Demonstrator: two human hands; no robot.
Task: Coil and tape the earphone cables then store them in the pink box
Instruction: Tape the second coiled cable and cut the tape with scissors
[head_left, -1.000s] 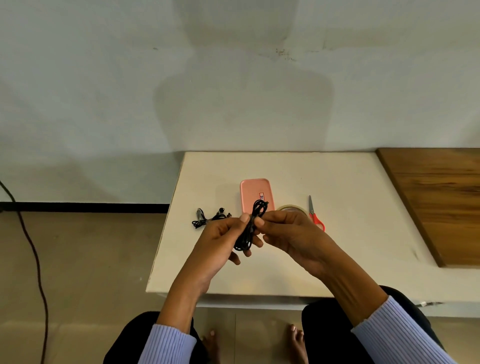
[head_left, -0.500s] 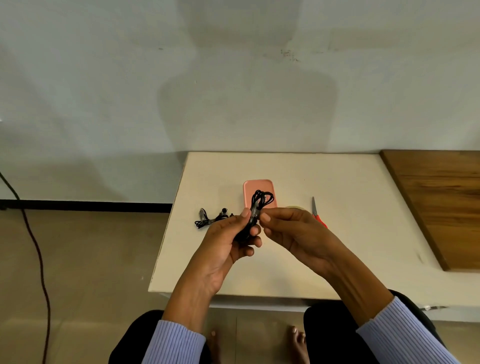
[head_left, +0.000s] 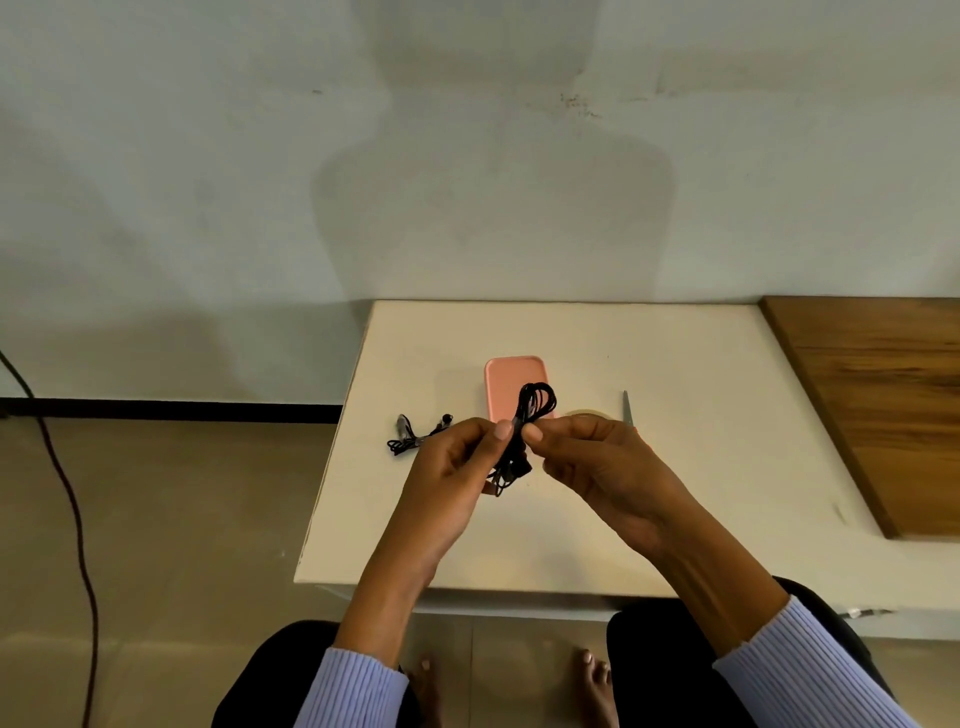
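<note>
Since a second ago my hands have lifted the black earphone bundle (head_left: 522, 439) slightly, its loops now fanning above my fingertips over the closed pink box (head_left: 511, 379) just beyond. My left hand (head_left: 452, 478) pinches the bundle's waist with thumb and curled fingers while my right hand (head_left: 592, 462) pinches it from the other side. Light, limp and springy, the cable looks best gripped at the waist; a second earphone set (head_left: 415, 436) lies left.
</note>
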